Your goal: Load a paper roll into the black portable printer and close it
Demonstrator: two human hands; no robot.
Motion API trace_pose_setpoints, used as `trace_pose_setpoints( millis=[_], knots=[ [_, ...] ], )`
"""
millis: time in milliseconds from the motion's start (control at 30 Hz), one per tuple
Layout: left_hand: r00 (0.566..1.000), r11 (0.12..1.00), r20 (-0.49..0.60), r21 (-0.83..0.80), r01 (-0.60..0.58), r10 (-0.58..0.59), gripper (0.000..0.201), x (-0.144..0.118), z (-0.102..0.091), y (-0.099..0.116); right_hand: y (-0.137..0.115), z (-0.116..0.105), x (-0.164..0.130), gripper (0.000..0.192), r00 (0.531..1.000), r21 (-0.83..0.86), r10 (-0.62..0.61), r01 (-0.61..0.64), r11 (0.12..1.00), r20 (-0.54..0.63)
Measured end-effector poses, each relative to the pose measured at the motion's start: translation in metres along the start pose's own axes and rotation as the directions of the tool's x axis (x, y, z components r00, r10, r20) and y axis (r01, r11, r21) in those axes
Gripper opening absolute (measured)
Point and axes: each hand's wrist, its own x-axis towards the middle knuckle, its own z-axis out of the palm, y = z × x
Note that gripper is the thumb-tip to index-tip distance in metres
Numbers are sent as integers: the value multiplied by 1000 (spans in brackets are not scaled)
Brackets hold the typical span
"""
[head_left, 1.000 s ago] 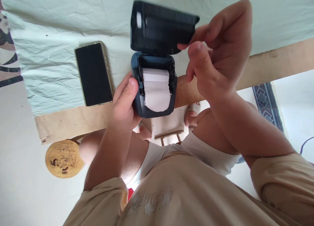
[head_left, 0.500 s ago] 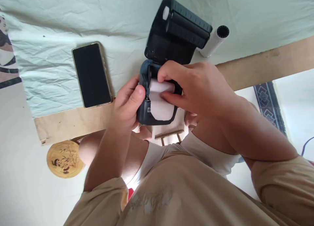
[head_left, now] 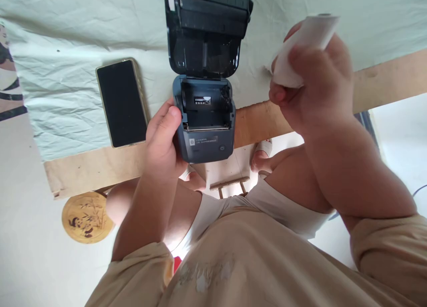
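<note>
My left hand point(head_left: 165, 140) grips a dark blue-grey label printer point(head_left: 207, 140) by its left side, thumb on the edge. The printer's black lid point(head_left: 205, 36) stands raised, and its paper bay point(head_left: 205, 105) holds no roll; a small printed label shows inside. To the right, above the table, my right hand point(head_left: 320, 76) is closed around a white paper roll point(head_left: 296, 60), which is tilted and somewhat blurred. The fingers hide part of the roll.
A phone point(head_left: 122, 102) with a dark screen lies on the pale green cloth point(head_left: 73, 36) left of the printer. Bare wood point(head_left: 100, 167) forms the table's near edge. Below it are a round wooden stool top point(head_left: 87, 218) with a panda picture and my legs.
The paper roll has come out of the printer and moved right in my right hand. The printer has shifted left. The white tube standing on the cloth is no longer visible.
</note>
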Motion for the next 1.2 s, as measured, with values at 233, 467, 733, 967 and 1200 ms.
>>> trace_pose_setpoints(
  millis=[233,467,733,967,1200],
  knots=[
    [1000,1000,1,11,-5,5,40,-1,0,-1,3,-2,-10,25,932,-478,-302,363,800,202],
    [1000,1000,18,8,-9,9,35,-2,-1,0,10,-4,-4,38,959,-694,-173,282,662,224],
    [999,1000,36,13,7,-8,29,-4,-1,3,-10,-2,-16,55,954,-699,-180,297,650,238],
    [1000,1000,30,-7,2,-2,28,-4,0,2,-9,-24,-4,52,939,-696,-344,261,669,21],
    [1000,1000,1,7,-23,23,26,-2,3,1,24,-26,15,56,997,-756,-73,38,654,-13]
  ],
)
